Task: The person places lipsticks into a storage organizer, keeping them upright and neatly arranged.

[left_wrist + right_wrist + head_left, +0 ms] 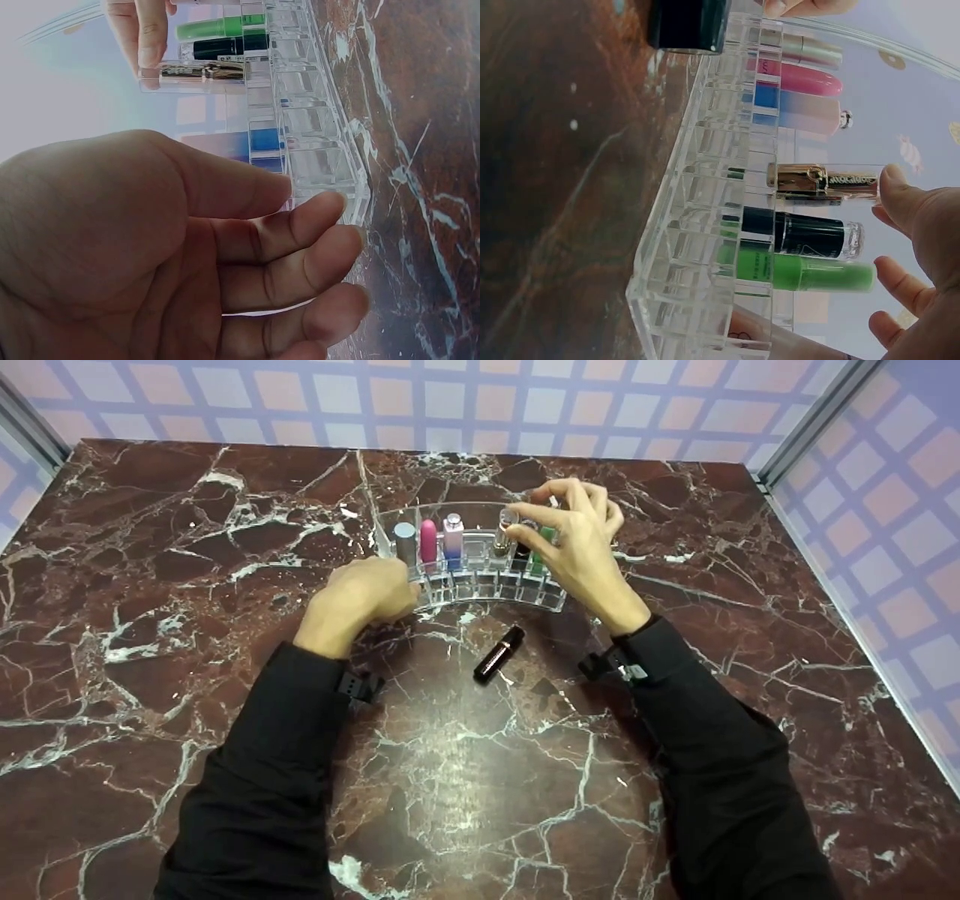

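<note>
A clear curved lipstick organizer (491, 591) stands on the marble table. My left hand (361, 594) holds its left end, thumb and fingers around the corner. My right hand (581, 544) pinches the clear top of a gold lipstick (829, 182) between thumb and index finger. The lipstick's lower end is in or just at a back-row slot; I cannot tell how deep. Left of it stand a silver tube (405, 544), a pink tube (428, 540) and a pink-and-blue tube (452, 540). To its right are a dark-capped tube (814, 235) and a green tube (817, 271).
A black lipstick (499, 655) lies on the table (465, 780) in front of the organizer, between my forearms. A pale tube (780, 341) stands at the organizer's right end, partly hidden. Behind the table rises a checked wall (420, 405).
</note>
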Action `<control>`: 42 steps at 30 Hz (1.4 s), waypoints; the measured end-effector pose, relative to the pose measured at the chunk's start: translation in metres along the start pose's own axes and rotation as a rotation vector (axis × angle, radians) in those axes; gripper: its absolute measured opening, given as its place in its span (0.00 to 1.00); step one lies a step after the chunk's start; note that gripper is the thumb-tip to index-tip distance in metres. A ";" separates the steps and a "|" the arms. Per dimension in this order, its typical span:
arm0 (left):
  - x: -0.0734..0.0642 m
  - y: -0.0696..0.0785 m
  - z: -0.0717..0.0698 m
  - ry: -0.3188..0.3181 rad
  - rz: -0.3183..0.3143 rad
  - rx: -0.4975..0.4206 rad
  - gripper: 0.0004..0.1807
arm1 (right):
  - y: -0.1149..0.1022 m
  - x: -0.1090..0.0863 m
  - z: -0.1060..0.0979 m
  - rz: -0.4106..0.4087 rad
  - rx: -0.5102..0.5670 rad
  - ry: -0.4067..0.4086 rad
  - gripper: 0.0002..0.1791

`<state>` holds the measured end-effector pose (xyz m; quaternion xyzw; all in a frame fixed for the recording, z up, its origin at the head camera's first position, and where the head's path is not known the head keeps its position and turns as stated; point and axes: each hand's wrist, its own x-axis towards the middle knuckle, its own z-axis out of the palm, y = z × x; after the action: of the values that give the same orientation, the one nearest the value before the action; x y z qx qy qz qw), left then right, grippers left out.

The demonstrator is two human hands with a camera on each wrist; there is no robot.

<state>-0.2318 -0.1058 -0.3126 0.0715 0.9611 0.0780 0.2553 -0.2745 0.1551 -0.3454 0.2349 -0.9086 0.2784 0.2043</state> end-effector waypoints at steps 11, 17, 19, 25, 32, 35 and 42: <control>0.000 0.000 -0.001 -0.024 -0.009 0.000 0.25 | 0.003 -0.001 0.002 0.037 -0.061 -0.049 0.22; 0.000 -0.001 0.000 -0.015 0.007 -0.012 0.23 | 0.004 -0.002 0.004 0.045 -0.080 -0.062 0.22; 0.000 -0.002 0.001 -0.011 0.015 -0.011 0.22 | 0.004 -0.002 0.005 0.051 -0.070 -0.069 0.22; 0.001 -0.002 0.000 -0.012 0.017 -0.002 0.19 | 0.003 -0.002 0.005 0.038 -0.044 -0.052 0.22; 0.000 -0.002 0.001 0.009 0.028 -0.016 0.18 | 0.003 -0.003 0.004 0.012 -0.062 -0.036 0.22; 0.000 -0.002 0.001 0.015 0.034 -0.015 0.15 | 0.003 -0.002 0.004 -0.002 -0.075 -0.035 0.22; 0.000 -0.002 0.000 0.007 0.027 -0.016 0.13 | 0.003 -0.002 0.003 0.003 -0.088 -0.087 0.20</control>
<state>-0.2318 -0.1075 -0.3130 0.0823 0.9603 0.0892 0.2512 -0.2749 0.1562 -0.3497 0.2360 -0.9283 0.2282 0.1743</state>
